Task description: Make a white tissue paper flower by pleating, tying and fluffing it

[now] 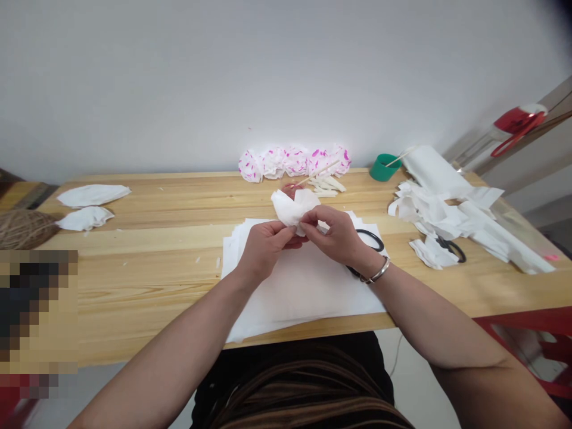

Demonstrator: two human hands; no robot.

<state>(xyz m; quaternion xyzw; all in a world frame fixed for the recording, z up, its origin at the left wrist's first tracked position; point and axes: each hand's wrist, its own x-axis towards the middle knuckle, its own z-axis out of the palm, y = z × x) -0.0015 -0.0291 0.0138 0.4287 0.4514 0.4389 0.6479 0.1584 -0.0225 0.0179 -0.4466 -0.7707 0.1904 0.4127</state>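
Note:
Between my two hands is a white paper flower (pixel 290 205) with petals flaring up and away from me. My left hand (pixel 268 244) pinches its gathered base from the left. From the right, my right hand (pixel 333 232), with a bracelet at the wrist, closes its thumb and fingers on the same base. Below them lies a stack of white paper sheets (pixel 299 292). Black-handled scissors (pixel 373 238) rest on the stack, partly hidden by my right hand. Just behind the flower is a small reddish-brown bundle (pixel 292 189), mostly covered.
White balls with pink marks (pixel 295 162) line the wall, beside pale strips (pixel 328 186) and a thin stick. A green cup (pixel 385 167) stands near a white roll (pixel 431 170) and crumpled paper scraps (pixel 420 205). Folded white pieces (pixel 93 195) and a twine ball (pixel 27 229) sit left.

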